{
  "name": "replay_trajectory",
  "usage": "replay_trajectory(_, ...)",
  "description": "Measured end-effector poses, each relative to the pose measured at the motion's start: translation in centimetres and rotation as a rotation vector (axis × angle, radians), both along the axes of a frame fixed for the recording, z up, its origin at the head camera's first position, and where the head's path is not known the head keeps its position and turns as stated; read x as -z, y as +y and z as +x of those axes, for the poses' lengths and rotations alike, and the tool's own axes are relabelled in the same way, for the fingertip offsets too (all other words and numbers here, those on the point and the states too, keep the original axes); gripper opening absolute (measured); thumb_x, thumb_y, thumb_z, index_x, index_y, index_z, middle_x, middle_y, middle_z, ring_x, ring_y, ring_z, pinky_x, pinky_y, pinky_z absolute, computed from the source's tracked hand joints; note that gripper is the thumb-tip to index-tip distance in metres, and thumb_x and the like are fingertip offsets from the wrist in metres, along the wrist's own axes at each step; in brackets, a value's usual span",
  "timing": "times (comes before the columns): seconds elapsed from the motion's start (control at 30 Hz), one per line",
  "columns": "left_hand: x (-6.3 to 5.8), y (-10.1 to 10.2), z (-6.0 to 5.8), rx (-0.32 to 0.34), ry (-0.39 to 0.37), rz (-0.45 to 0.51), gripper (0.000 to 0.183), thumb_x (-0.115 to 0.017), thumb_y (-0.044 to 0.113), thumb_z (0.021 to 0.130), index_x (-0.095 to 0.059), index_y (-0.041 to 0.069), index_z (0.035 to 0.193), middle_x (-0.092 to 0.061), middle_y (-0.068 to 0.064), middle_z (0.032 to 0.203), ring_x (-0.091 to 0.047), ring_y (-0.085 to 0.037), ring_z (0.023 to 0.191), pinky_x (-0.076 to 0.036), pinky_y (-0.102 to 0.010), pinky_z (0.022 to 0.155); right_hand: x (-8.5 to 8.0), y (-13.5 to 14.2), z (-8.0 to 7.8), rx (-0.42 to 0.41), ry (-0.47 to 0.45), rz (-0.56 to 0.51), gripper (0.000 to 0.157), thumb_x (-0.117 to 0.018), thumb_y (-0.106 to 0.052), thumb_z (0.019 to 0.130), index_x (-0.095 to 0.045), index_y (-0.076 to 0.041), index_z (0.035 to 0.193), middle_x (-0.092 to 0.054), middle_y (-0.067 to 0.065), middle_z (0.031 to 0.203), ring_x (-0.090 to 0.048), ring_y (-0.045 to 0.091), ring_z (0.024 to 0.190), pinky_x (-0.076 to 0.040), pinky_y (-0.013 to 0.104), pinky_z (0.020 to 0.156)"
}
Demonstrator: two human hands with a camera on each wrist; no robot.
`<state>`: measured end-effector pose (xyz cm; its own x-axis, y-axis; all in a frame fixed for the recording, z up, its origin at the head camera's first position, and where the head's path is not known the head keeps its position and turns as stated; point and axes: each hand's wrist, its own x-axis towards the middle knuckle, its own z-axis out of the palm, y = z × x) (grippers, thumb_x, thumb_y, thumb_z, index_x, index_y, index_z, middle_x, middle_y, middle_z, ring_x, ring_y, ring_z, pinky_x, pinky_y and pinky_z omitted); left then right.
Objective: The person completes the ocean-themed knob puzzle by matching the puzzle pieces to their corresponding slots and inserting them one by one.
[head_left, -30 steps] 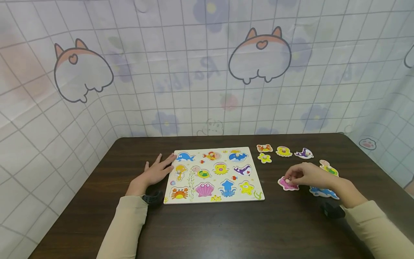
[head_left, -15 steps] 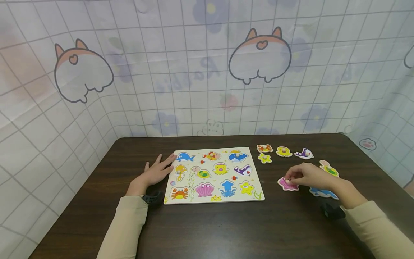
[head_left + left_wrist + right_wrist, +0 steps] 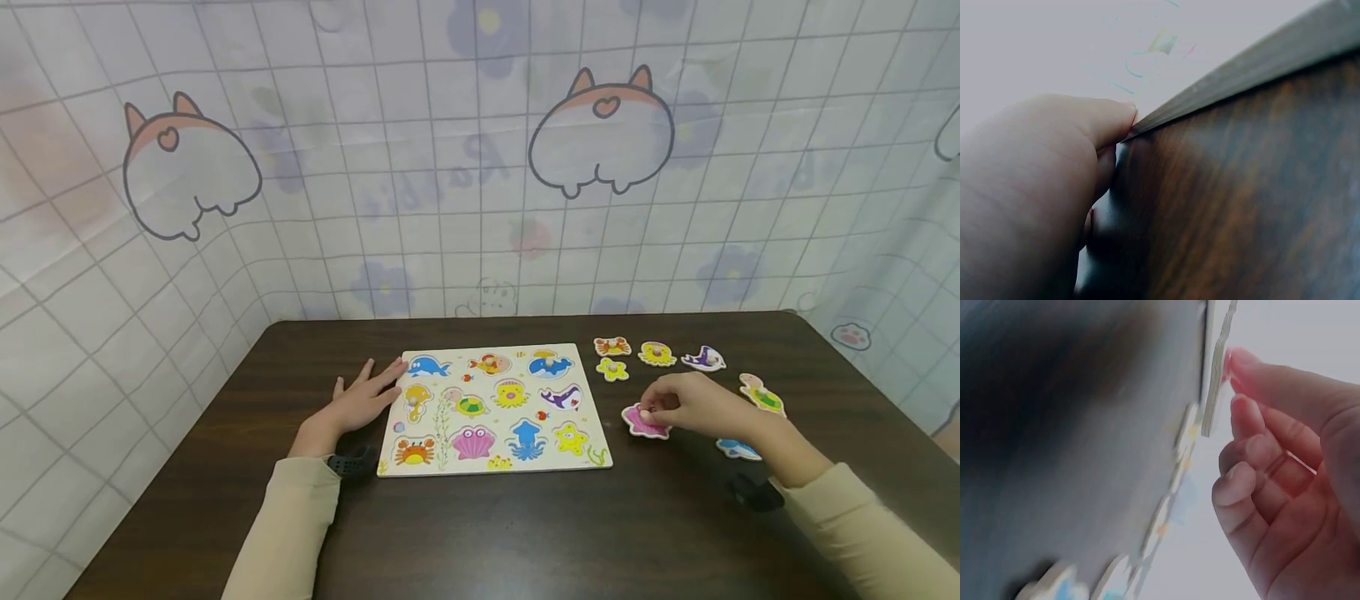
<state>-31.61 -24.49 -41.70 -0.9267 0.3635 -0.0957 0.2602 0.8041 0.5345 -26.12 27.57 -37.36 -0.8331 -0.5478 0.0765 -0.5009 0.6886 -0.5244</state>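
Note:
My right hand (image 3: 693, 404) pinches a pink shell puzzle piece (image 3: 636, 427) between thumb and fingertips, just right of the board. In the right wrist view the shell piece (image 3: 1213, 394) is seen edge-on, clear of the table. A pale wooden peg puzzle board (image 3: 450, 469) with sea-animal pictures lies flat in the middle. A pink shell picture (image 3: 473, 442) is in its bottom row. My left hand (image 3: 362, 404) rests with spread fingers at the board's left edge. The left wrist view has its thumb (image 3: 1113, 119) against that edge.
Loose pieces lie right of the board: a crab (image 3: 612, 347), a starfish (image 3: 612, 369), an octopus (image 3: 657, 354), a purple whale (image 3: 704, 359) and a turtle (image 3: 763, 395). A blue piece (image 3: 737, 450) is partly behind my right wrist. A patterned cloth (image 3: 480, 192) hangs behind the table.
My right hand has lifted the shell piece from its spot and moved it left, toward the board. More of the turtle piece shows now. The left hand stays in place.

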Motion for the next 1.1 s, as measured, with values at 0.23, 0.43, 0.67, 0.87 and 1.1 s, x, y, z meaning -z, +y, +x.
replay_trajectory(0.23, -0.2, -0.3, 0.5, -0.007, 0.004, -0.011, 0.060, -0.041, 0.038, 0.112, -0.023, 0.017, 0.165, -0.011, -0.008, 0.171, 0.008, -0.043, 0.154, 0.017, -0.076, 0.109, -0.8, -3.0, -0.1, 0.002, 0.023, -0.027, 0.006, -0.080, -0.006, 0.088, -0.075, -0.009, 0.091, -0.059, -0.010, 0.075, -0.052, 0.008, 0.067, -0.049, 0.026, 0.061)
replay_trajectory(0.43, -0.4, -0.5, 0.4, -0.008, 0.005, -0.010, 0.060, -0.041, 0.038, 0.112, -0.023, 0.017, 0.165, -0.011, -0.009, 0.171, 0.009, -0.043, 0.154, 0.017, -0.075, 0.109, -1.2, -5.3, -0.6, -0.016, -0.002, -0.039, 0.007, -0.078, -0.003, 0.088, -0.075, -0.008, 0.092, -0.061, -0.009, 0.076, -0.056, 0.011, 0.068, -0.051, 0.026, 0.063)
replay_trajectory(0.67, -0.4, -0.5, 0.4, -0.011, 0.004, -0.006, 0.061, -0.042, 0.037, 0.112, -0.022, 0.016, 0.165, -0.011, -0.009, 0.171, 0.009, -0.044, 0.154, 0.017, -0.075, 0.109, -1.7, -8.1, -1.1, -0.056, 0.024, -0.023, 0.006, -0.080, -0.010, 0.089, -0.077, -0.008, 0.094, -0.060, -0.007, 0.076, -0.053, 0.012, 0.069, -0.049, 0.026, 0.061)
replay_trajectory(0.87, -0.1, -0.4, 0.2, -0.002, 0.016, -0.003, 0.061, -0.041, 0.038, 0.112, -0.022, 0.016, 0.166, -0.011, -0.009, 0.171, 0.009, -0.043, 0.154, 0.017, -0.075, 0.109, -1.9, -10.1, -1.7, -0.066, 0.002, -0.022, 0.006, -0.080, -0.013, 0.090, -0.077, -0.011, 0.095, -0.062, -0.007, 0.081, -0.053, 0.013, 0.072, -0.046, 0.026, 0.060)
replay_trajectory(1.1, 0.2, -0.1, 0.0, -0.001, 0.017, -0.008, 0.060, -0.041, 0.038, 0.112, -0.023, 0.018, 0.166, -0.012, -0.009, 0.171, 0.008, -0.043, 0.155, 0.017, -0.075, 0.109, -1.6, -12.0, -2.0, -0.085, 0.005, -0.059, 0.005, -0.081, -0.012, 0.090, -0.076, -0.012, 0.092, -0.063, -0.007, 0.079, -0.054, 0.013, 0.070, -0.048, 0.025, 0.062)
